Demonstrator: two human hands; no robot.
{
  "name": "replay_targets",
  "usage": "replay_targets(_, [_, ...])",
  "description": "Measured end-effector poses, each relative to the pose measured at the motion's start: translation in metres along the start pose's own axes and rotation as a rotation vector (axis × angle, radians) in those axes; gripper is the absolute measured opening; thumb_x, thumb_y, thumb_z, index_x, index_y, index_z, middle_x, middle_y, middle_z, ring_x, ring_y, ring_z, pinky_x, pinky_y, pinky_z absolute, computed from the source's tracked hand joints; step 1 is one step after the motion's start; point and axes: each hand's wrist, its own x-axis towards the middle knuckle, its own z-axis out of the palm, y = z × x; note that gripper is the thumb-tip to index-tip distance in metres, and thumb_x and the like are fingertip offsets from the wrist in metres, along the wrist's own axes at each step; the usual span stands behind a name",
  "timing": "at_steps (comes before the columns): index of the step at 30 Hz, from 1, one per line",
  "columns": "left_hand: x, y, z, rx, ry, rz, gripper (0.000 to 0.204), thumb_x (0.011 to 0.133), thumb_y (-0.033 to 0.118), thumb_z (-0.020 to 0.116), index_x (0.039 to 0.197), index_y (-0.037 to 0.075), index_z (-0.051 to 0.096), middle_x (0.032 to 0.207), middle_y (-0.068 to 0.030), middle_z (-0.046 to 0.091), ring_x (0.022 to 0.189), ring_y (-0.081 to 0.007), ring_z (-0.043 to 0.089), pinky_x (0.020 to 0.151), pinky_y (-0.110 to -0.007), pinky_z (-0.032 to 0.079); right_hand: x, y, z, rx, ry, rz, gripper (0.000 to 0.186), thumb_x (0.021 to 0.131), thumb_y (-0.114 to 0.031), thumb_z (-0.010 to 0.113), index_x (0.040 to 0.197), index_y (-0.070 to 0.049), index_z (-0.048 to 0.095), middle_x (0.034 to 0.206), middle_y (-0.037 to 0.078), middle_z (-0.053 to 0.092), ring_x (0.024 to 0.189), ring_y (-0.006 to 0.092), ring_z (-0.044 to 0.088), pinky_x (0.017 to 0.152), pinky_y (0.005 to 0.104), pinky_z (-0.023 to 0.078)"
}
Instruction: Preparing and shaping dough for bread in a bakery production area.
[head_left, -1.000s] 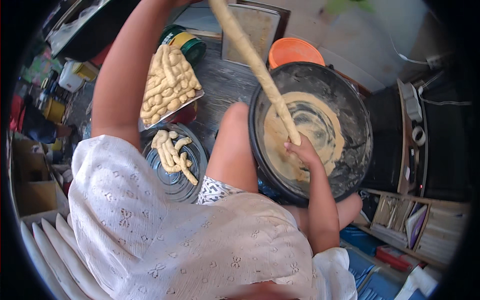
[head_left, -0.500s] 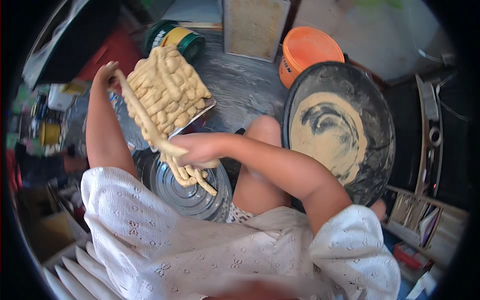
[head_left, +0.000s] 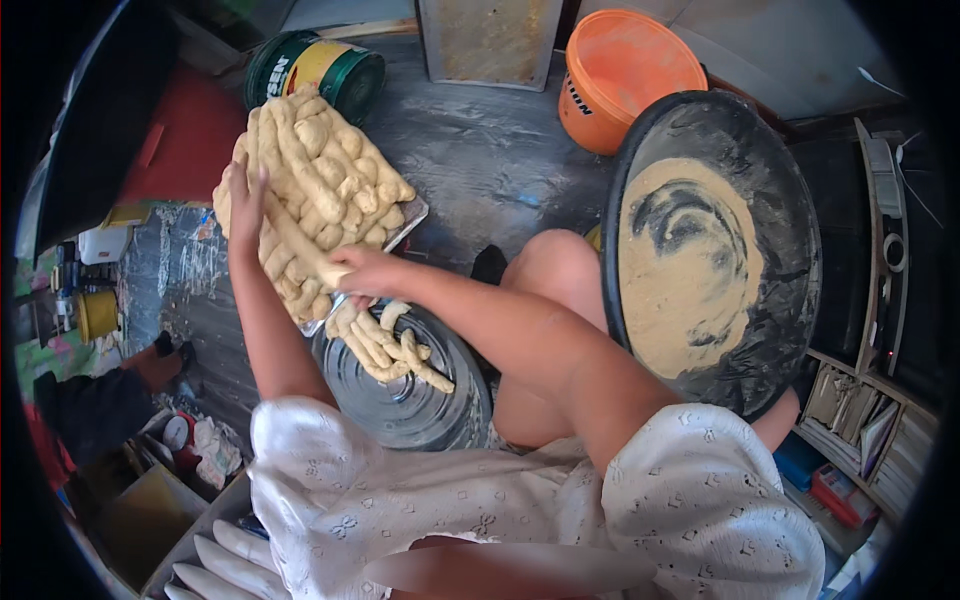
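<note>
A long, pale dough rope [head_left: 298,240] stretches between my two hands, low over a pile of dough ropes [head_left: 325,165] heaped on a metal tray [head_left: 418,212]. At its far left end, my left hand [head_left: 246,208] is on the rope, fingers pointing away from me and partly against the pile. My right hand [head_left: 362,272] is closed round the near end, by the tray's front corner. Just below that hand, several thinner dough strips [head_left: 375,345] lie loose on a round, grey ridged lid [head_left: 425,420].
On my right stands a large black basin [head_left: 790,270] with tan powder [head_left: 665,300] inside. Behind it is an orange bucket [head_left: 590,110]. A green tub [head_left: 360,85] lies at the back left, and a flat metal panel [head_left: 488,40] stands upright at the back.
Both hands have brought the dough rope down onto the pile. My left hand has lowered and moved slightly right, its fingers straighter. The whole view has shifted somewhat.
</note>
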Motion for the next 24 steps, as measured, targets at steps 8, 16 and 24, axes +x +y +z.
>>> replay_targets(8, [-0.145, 0.039, -0.006, -0.292, 0.066, 0.068, 0.068, 0.066, 0.023, 0.072, 0.125, 0.005, 0.041, 0.098, -0.0066, 0.055, 0.087, -0.0153, 0.055, 0.076, -0.027, 0.045, -0.012, -0.040, 0.033, 0.428, -0.279, -0.346, 0.066, 0.080, -0.026, 0.056, 0.133, -0.007, 0.023, 0.116, 0.008, 0.044, 0.100, 0.0136, 0.047, 0.083, 0.0284, 0.039])
replay_targets(16, [-0.043, 0.001, -0.003, -0.679, 0.452, -0.323, 0.052, 0.078, 0.023, 0.062, 0.117, -0.005, 0.044, 0.091, -0.0127, 0.057, 0.074, -0.0149, 0.056, 0.062, -0.025, 0.047, 0.002, -0.018, 0.042, -0.018, -0.013, -0.319, 0.062, 0.078, -0.021, 0.061, 0.129, -0.006, 0.030, 0.121, 0.015, 0.041, 0.099, 0.0198, 0.051, 0.085, 0.0305, 0.041])
replay_targets(24, [-0.053, -0.023, 0.022, -0.277, 0.313, -0.247, 0.057, 0.074, 0.009, 0.056, 0.125, -0.007, 0.036, 0.115, -0.0229, 0.052, 0.097, -0.0204, 0.054, 0.081, -0.026, 0.042, 0.006, -0.023, 0.021, -0.418, 0.151, -0.249, 0.058, 0.073, -0.017, 0.063, 0.124, -0.005, 0.037, 0.117, 0.017, 0.045, 0.095, 0.0239, 0.054, 0.081, 0.0329, 0.044])
